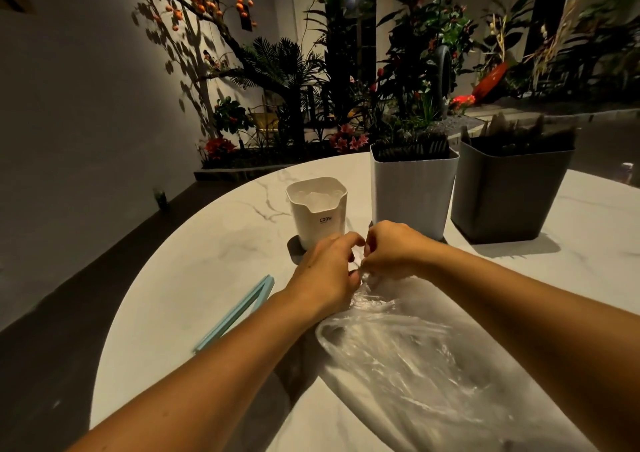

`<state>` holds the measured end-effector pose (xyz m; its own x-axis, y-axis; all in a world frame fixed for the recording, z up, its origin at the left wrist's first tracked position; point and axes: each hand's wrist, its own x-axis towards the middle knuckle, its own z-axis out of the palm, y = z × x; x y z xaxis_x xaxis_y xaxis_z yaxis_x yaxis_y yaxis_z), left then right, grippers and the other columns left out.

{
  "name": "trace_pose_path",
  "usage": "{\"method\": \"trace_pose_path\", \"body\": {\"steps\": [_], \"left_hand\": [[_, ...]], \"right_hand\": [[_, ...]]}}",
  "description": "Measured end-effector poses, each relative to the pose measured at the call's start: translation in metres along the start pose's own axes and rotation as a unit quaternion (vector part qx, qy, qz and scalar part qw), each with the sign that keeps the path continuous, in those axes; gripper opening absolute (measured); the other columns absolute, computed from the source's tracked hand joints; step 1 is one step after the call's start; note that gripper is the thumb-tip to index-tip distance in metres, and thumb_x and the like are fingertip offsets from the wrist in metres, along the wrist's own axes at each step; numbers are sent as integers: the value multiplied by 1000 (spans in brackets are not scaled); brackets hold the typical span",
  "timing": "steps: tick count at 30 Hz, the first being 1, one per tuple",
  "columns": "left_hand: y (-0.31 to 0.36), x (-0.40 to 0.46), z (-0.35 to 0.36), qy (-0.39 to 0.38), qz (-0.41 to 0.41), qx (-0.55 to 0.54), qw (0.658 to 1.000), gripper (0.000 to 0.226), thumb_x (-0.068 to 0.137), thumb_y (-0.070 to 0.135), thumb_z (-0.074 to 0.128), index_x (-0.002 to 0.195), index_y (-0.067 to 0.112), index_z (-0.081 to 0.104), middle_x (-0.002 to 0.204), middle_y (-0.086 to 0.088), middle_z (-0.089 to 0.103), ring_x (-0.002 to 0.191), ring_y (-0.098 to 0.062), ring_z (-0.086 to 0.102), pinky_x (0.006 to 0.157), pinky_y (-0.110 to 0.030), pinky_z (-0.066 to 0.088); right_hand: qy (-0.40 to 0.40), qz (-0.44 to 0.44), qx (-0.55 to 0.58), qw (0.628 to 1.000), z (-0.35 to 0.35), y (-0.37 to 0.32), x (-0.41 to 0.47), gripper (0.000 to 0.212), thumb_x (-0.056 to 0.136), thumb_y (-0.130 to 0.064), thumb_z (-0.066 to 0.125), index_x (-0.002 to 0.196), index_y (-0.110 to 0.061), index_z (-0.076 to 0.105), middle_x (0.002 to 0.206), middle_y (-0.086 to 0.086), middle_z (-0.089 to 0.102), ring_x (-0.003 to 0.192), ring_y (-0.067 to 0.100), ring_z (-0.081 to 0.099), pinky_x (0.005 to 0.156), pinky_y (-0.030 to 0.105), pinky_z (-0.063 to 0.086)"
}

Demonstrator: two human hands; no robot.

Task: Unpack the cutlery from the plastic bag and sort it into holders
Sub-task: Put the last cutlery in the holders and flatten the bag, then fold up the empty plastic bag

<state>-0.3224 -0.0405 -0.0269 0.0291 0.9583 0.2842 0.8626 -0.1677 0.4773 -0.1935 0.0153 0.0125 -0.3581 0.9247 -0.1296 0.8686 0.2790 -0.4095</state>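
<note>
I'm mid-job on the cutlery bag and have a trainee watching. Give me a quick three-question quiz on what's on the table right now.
1. True or false: both hands pinch the plastic bag at its gathered end.
2. How many holders stand beyond the hands?
3. What lies left of the left hand: A) light-blue clip, B) spoon, C) knife?

Key:
1. True; the right hand meets the left at the neck.
2. Three: small white holder, tall white holder, grey holder.
3. A, the light-blue clip.

3 holders [414,188] — 1 plastic bag [398,354], 1 blue clip [239,311], 2 hands [327,271].
</note>
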Motion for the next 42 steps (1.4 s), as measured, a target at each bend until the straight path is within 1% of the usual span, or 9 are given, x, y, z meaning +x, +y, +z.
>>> {"method": "trace_pose_path", "body": {"steps": [5,10,16,21,28,32,35,38,42], "left_hand": [[17,6,-19,69,37,25,997,25,92,19,70,116,20,65,100,2,64,84,-16,60,75,-34,55],[30,21,-61,151,16,-22,988,13,97,11,59,95,16,71,90,-4,68,83,-21,63,71,-33,54],[25,50,-107,122,-9,-102,987,17,97,27,65,107,19,76,99,2,75,94,-14,68,82,-32,56],[4,73,-111,113,-22,-131,985,15,95,23,68,108,19,74,108,4,73,98,-8,66,90,-29,52],[-27,100,-103,160,-10,-107,981,5,90,21,74,94,21,71,92,11,70,87,2,63,72,-14,46],[-38,115,-97,131,-23,-109,985,4,90,20,74,88,22,72,89,10,72,88,0,65,79,-20,50],[-48,118,-89,83,-44,-95,991,4,89,19,75,85,21,74,87,7,73,89,-5,67,85,-29,54],[-54,119,-86,38,-52,-67,996,5,90,21,74,95,19,75,98,4,72,95,-9,63,80,-27,50],[-57,119,-89,36,-59,-77,995,34,89,7,67,118,24,67,119,4,62,112,-12,52,86,-29,42]], "right_hand": [[18,-52,165,985,-38,-13,-19,15,86,-13,70,93,-1,68,87,19,73,67,20,65,68,35,60],[41,-137,314,939,-72,-33,-27,20,86,-9,73,103,0,66,85,14,72,66,14,72,62,23,59],[286,-279,53,915,-85,-50,-1,5,86,-21,76,90,-19,76,85,-5,66,75,10,64,69,34,60],[353,-311,6,883,-80,-55,28,11,90,-24,70,92,-15,66,85,3,69,75,21,64,67,41,58],[362,-304,-4,882,-74,-62,54,15,92,-26,68,86,-13,67,80,5,70,71,22,65,64,40,58],[351,-296,-43,887,-67,-64,70,19,91,-21,67,106,-13,60,90,9,72,77,29,67,67,41,57],[328,-275,-104,898,-55,-59,78,13,93,-24,63,103,-17,58,90,10,69,77,30,64,62,35,53],[292,-237,-137,917,-52,-62,83,9,94,-26,61,98,-19,65,88,5,68,78,24,61,61,28,42],[233,-186,-179,938,-46,-68,90,15,89,-14,64,100,-21,69,94,5,66,85,26,62,66,33,48]]}}
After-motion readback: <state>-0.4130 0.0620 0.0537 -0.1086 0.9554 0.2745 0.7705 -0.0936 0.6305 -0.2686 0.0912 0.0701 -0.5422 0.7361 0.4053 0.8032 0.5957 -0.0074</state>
